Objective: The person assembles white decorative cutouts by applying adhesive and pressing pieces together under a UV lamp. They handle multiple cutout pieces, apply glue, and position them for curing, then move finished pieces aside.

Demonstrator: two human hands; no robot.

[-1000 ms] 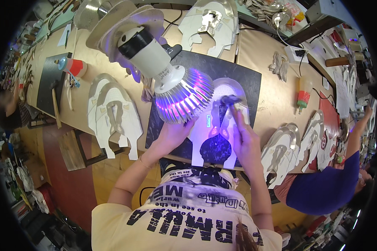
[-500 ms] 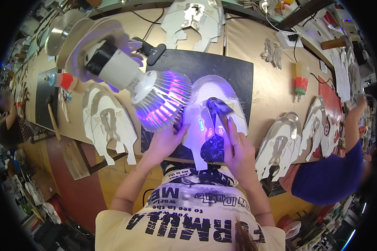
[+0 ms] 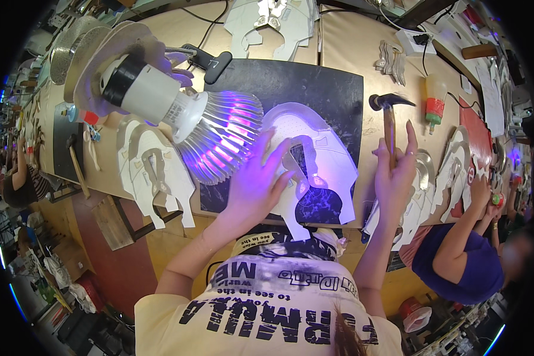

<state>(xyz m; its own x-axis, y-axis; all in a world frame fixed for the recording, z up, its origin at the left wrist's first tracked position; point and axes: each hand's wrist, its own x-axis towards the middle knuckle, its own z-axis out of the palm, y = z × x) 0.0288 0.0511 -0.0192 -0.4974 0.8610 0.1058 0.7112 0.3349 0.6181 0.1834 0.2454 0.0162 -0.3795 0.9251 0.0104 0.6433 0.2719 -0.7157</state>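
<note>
One long wooden table (image 3: 160,35) carries everything here, with a dark mat (image 3: 314,89) in front of the person and a big finned lamp (image 3: 219,133) throwing violet light from the left. On the mat lies a white cut-out shoe upper piece (image 3: 326,154), its long axis running from the far side down toward the person's body and its near tabs hanging past the table's edge. The left hand (image 3: 258,184) is the nearer one: it lies flat on the piece's left half, grip spread apart, fingers fanned and pressing down, wrist low and forearm coming up from the lower edge. The right hand (image 3: 397,172) stands just right of the piece, apart from it, grip clamped around the wooden handle of a hammer (image 3: 388,115), forefinger stretched up along it. The hammer stands nearly upright, its dark head at the far end, so the piece lies to its left and slightly below. More white cut pieces (image 3: 154,172) lie to either side.
</note>
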